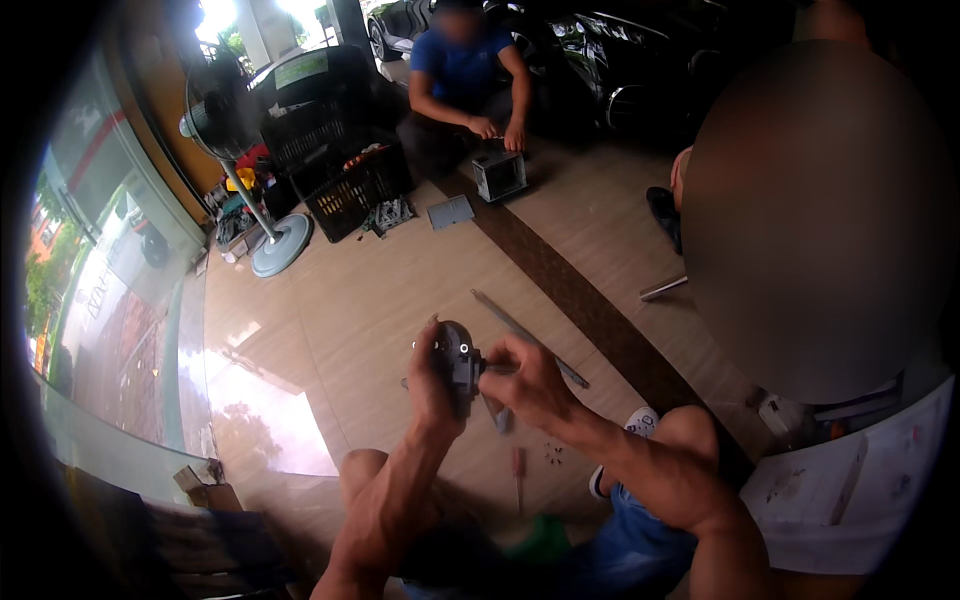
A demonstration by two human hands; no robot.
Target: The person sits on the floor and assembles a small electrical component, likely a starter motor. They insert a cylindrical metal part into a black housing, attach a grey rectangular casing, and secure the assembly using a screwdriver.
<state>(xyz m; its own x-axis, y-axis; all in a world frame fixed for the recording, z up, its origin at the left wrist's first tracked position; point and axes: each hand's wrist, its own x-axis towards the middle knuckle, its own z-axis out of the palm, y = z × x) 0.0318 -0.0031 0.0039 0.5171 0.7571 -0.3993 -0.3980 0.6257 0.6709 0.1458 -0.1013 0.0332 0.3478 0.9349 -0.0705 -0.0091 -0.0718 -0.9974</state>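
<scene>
Over the tiled floor, my left hand (430, 392) is wrapped round a dark grey mechanical part (459, 365) with a rounded top and a small bright ring on its face. At the part's right side, my right hand (528, 382) is closed with its fingertips together. What lies in those fingertips is hidden. A screwdriver with a red handle (518, 462) lies on the floor below my hands, beside several small screws (553, 455). Just under my right hand a grey metal piece (501, 417) shows in part. Beyond it stretches a long flat metal bar (530, 338).
Ahead, a person in a blue shirt (462, 65) works on a grey metal box (500, 177) beside a flat grey plate (451, 212). A standing fan (281, 247) and black crates (355, 205) stand far left. At right are a metal tube (663, 288) and a white panel (850, 490).
</scene>
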